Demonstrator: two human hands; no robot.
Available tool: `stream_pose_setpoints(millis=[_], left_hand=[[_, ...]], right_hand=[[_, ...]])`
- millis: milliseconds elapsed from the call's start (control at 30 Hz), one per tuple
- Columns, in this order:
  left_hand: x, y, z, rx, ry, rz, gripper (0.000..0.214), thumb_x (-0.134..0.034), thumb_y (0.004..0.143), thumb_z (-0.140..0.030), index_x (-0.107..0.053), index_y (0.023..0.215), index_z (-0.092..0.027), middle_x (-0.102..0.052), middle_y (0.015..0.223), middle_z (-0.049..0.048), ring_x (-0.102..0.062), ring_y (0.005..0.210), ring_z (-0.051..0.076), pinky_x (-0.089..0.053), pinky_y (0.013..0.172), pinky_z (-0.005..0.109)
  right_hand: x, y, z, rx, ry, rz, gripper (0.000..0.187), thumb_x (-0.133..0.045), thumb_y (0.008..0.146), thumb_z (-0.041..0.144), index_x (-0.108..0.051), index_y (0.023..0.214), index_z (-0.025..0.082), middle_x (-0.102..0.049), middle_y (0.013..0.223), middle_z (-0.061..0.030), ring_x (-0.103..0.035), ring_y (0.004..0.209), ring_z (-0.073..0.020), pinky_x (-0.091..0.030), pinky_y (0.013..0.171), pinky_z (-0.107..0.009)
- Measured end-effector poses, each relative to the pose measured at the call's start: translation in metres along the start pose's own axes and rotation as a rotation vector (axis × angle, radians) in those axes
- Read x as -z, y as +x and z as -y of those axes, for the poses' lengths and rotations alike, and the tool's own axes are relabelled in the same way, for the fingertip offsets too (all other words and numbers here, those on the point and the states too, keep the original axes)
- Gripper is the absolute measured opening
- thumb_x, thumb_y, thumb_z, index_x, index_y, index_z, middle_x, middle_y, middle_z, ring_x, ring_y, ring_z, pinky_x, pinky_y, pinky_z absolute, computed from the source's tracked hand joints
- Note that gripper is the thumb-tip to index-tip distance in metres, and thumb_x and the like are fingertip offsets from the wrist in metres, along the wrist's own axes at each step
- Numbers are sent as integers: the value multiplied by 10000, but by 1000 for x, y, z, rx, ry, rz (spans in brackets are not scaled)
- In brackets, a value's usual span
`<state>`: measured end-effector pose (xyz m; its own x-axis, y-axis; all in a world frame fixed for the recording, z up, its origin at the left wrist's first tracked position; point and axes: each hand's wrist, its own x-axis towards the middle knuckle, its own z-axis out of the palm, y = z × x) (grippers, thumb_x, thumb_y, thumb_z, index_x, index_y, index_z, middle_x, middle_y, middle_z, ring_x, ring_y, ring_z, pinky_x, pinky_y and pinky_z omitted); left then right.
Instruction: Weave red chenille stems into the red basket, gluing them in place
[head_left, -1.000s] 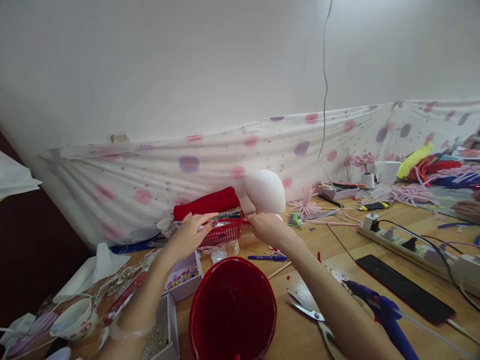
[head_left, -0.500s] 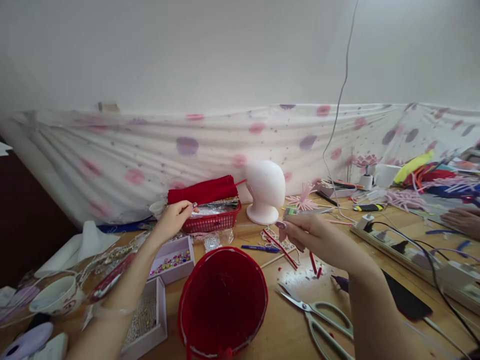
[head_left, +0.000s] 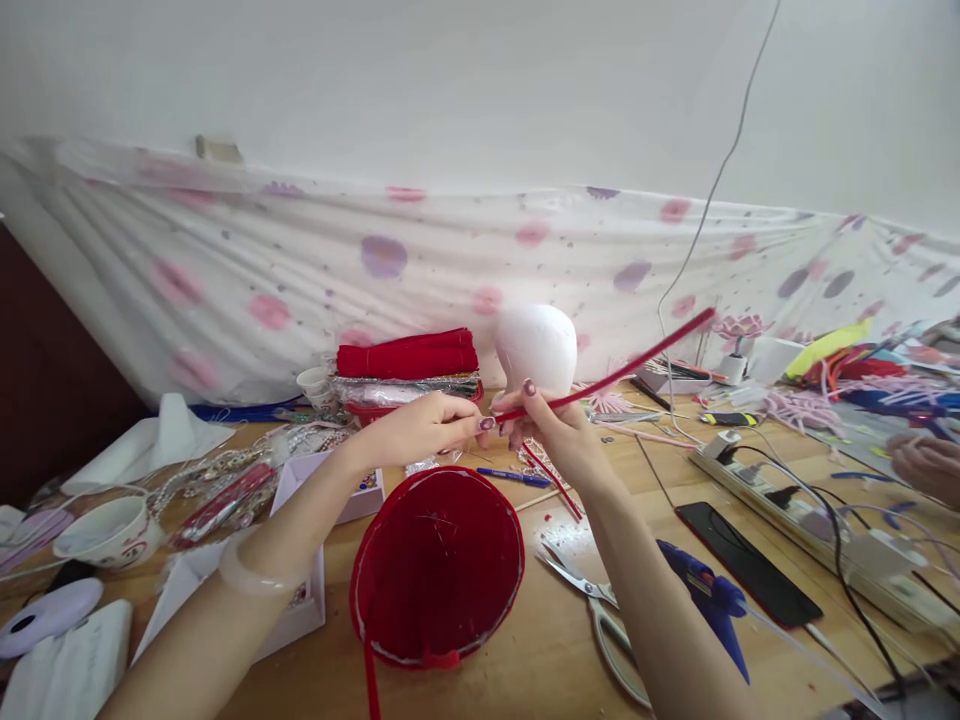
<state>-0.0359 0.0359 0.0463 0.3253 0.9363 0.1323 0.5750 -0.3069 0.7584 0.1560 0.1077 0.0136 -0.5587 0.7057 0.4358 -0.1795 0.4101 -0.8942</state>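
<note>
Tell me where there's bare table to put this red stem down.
The widest bare wood lies between the red bowl and the scissors, at the near edge. A smaller patch sits between the glue gun and the black phone. The left side around the bead boxes and the far right by the power strip are crowded.

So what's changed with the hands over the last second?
Both hands met above the red hat: the left hand left the basket, and the right hand now pinches a long red pipe cleaner with it. The foam head and scissors stayed put.
</note>
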Motion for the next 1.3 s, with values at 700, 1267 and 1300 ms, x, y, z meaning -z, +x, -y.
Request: stream_pose_setpoints(millis=[700,1267,1300], left_hand=[[20,-40,30,-142,-166,-642,568,-706,790,-346,-560,1308,-166,-746,1047,75,-657,1099,201,-495,989,334],[-36,-19,-35,-585,1095,-414,280,-428,874,-42,-652,800,-192,-708,843,1,-583,1047,211,-54,1191,642],[-35,-19,-36,-594,1101,-385,286,-418,861,-28,-646,801,-191,-704,837,0,-586,1039,208,-56,1191,641]], right_hand=[[13,-52,29,163,-241,-176,142,-711,845,354,-711,878,216,-726,785,-31,-675,707,-161,-561,652,-291],[-2,-63,29,222,-448,-2,232,-502,977,272,-725,1013,219,-724,867,-30,-656,776,-142,-537,712,-249],[-1,-64,28,219,-457,8,235,-497,979,269,-720,1037,221,-724,875,-30,-657,790,-143,-536,722,-248]])
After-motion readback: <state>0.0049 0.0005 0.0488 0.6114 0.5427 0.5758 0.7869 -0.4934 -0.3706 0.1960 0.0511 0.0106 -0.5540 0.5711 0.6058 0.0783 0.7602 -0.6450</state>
